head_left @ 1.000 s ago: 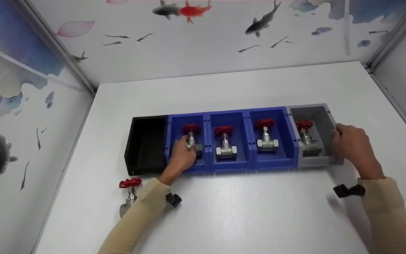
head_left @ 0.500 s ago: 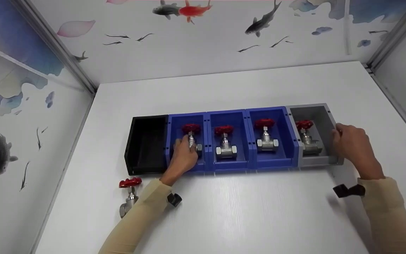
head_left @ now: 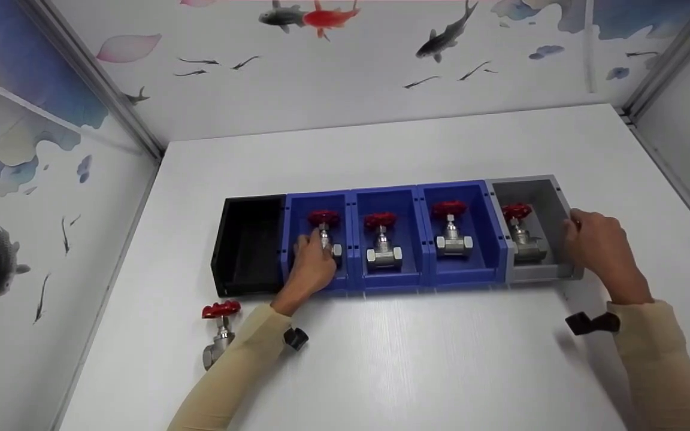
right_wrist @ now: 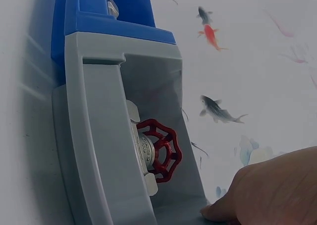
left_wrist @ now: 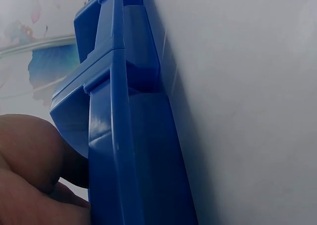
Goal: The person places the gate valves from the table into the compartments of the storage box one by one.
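Note:
My left hand (head_left: 310,263) reaches into the leftmost blue bin (head_left: 319,195) and grips the silver body of a red-wheeled gate valve (head_left: 324,218). In the left wrist view its curled fingers (left_wrist: 29,155) show behind the bin's front wall, while the valve is hidden. My right hand (head_left: 601,246) pinches the outer side rim of the grey bin (head_left: 536,275) at the row's right end. Inside that bin lies another gate valve (right_wrist: 161,150), its red wheel toward the back. The middle blue bin holds a similar valve (head_left: 384,256), and so does the right blue bin (head_left: 454,244).
At the row's left end stands a black bin (head_left: 252,245) with nothing visible inside. One more gate valve (head_left: 220,326) stands on the white table (head_left: 417,359) in front of it, partly covered by the left sleeve. Fish-patterned panels (head_left: 369,72) enclose the table's back and sides.
My left hand has shifted very slightly up and right along the valve in the leftmost blue bin. The right hand keeps its place on the grey bin's rim.

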`<action>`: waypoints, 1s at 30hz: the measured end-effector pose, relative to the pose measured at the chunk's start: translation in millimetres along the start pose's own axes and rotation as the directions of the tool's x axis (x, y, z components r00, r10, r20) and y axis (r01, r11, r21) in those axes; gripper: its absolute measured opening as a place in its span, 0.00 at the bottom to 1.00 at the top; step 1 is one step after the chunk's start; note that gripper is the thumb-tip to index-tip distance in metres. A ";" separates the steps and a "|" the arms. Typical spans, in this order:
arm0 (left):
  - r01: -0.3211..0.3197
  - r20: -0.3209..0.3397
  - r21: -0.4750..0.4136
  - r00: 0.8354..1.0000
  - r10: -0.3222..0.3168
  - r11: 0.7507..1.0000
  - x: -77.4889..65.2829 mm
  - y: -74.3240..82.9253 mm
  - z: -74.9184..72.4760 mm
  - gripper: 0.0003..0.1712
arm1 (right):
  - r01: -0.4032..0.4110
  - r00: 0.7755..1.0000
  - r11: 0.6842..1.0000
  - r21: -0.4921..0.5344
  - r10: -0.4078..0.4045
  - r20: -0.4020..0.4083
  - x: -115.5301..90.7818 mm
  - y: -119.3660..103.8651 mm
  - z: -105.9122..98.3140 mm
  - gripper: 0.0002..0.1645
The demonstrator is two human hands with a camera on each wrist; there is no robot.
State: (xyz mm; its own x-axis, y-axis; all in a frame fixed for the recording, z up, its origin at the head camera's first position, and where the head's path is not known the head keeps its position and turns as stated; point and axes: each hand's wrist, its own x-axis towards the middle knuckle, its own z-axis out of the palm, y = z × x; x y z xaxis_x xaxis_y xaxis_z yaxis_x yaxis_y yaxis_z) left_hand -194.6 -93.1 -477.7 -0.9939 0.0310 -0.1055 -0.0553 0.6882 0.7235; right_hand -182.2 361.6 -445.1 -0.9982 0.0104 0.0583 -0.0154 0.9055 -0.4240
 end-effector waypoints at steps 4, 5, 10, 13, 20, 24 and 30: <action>-0.040 -0.016 0.012 0.999 0.041 0.999 0.2 -1.2 0.2 0.30 | 0.008 1.000 1.000 -0.008 -0.008 -0.003 0.8 0.6 -0.1 0.21; -0.050 -0.018 0.016 0.999 0.050 0.999 0.2 -1.5 0.3 0.30 | 0.010 1.000 1.000 -0.010 -0.010 -0.003 0.9 0.6 -0.2 0.21; -0.049 -0.005 0.023 0.999 0.049 0.999 0.7 -2.0 -0.7 0.31 | -0.002 1.000 1.000 -0.005 0.002 0.004 0.8 0.4 -0.8 0.22; -0.040 0.008 0.025 0.999 0.040 0.999 0.6 -1.7 -1.8 0.32 | -0.002 1.000 1.000 -0.002 0.002 0.002 0.9 -0.2 -0.7 0.21; -0.019 0.042 0.029 0.999 0.017 0.999 1.5 -3.2 -1.5 0.35 | 0.006 1.000 1.000 -0.006 -0.006 0.000 1.2 0.0 -0.2 0.18; 0.004 0.043 0.027 0.999 -0.005 1.000 2.2 -2.8 0.3 0.35 | 0.003 1.000 1.000 -0.006 -0.003 -0.001 1.2 0.9 -0.3 0.17; -0.019 -0.016 0.068 1.000 0.020 0.997 -0.3 -0.7 5.1 0.39 | 0.013 1.000 1.000 -0.009 -0.013 -0.010 0.6 2.0 0.5 0.18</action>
State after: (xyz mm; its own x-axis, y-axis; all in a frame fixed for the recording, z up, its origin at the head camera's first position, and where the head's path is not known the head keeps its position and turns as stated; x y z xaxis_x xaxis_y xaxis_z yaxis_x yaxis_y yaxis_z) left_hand -193.8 -89.9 -481.7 -0.9962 0.0330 -0.0801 -0.0301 0.7354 0.6770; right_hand -182.9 363.2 -446.4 -0.9973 0.0033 0.0730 -0.0274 0.9093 -0.4153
